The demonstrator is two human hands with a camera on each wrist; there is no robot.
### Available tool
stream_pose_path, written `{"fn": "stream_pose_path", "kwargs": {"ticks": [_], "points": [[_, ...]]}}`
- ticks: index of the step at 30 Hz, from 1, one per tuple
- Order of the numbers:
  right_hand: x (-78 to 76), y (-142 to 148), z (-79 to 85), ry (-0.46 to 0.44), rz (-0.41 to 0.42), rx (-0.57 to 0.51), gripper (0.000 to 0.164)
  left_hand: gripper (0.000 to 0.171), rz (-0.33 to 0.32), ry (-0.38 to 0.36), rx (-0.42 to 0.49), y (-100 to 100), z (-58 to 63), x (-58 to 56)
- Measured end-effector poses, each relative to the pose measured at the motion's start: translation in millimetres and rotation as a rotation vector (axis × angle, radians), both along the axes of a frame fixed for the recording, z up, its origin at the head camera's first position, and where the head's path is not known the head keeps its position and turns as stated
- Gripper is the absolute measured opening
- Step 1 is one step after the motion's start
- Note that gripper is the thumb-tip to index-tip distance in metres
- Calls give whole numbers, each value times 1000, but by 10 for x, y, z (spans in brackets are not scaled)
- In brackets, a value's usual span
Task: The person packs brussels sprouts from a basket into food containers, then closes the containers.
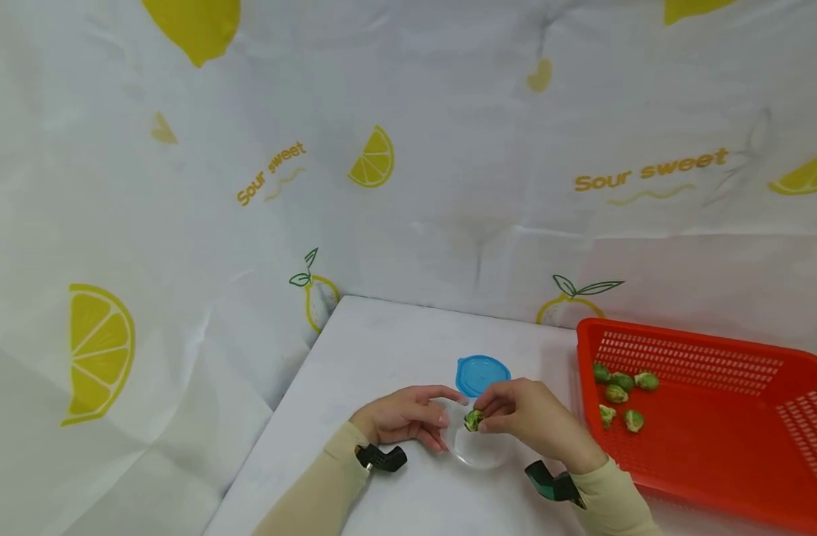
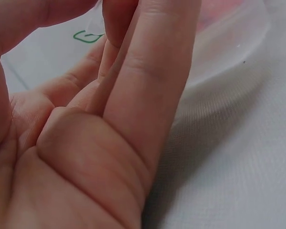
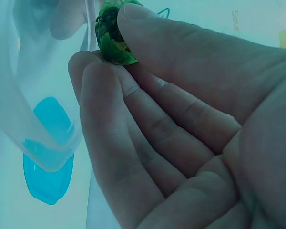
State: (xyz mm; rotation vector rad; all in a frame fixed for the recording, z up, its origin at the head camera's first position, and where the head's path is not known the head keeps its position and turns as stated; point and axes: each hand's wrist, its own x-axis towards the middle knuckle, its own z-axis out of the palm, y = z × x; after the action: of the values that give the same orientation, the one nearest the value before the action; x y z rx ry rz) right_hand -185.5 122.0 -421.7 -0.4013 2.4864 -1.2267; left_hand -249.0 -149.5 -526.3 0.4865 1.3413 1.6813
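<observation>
My right hand (image 1: 532, 417) pinches a Brussels sprout (image 1: 473, 420) between thumb and fingertips, over a clear plastic container (image 1: 478, 452). In the right wrist view the green leaves of the sprout (image 3: 112, 43) show past the thumb tip, beside the see-through container wall (image 3: 19, 100). From the left side, my left hand (image 1: 408, 415) holds the container near its rim, thumb and fingers around the edge. The left wrist view shows that palm and fingers (image 2: 143, 71) close up, with part of the container (image 2: 233, 52) behind; the contact itself is hidden there.
A blue lid (image 1: 482, 374) lies flat on the white table (image 1: 375, 342) just beyond the container. To the right stands a red plastic basket (image 1: 723, 454) with several Brussels sprouts (image 1: 620, 382) in its left end. A lemon-printed sheet (image 1: 449, 149) hangs behind.
</observation>
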Motion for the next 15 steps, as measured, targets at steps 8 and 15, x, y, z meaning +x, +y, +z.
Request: {"fn": "stream_pose_path", "kwargs": {"ticks": [8,15], "points": [[-16,-59,-81,12,15,6,17,55,1,-7,0,15,-6,-6],[0,-105,-118,2,31,25,13,56,0,-3,4,21,-8,-10]]}}
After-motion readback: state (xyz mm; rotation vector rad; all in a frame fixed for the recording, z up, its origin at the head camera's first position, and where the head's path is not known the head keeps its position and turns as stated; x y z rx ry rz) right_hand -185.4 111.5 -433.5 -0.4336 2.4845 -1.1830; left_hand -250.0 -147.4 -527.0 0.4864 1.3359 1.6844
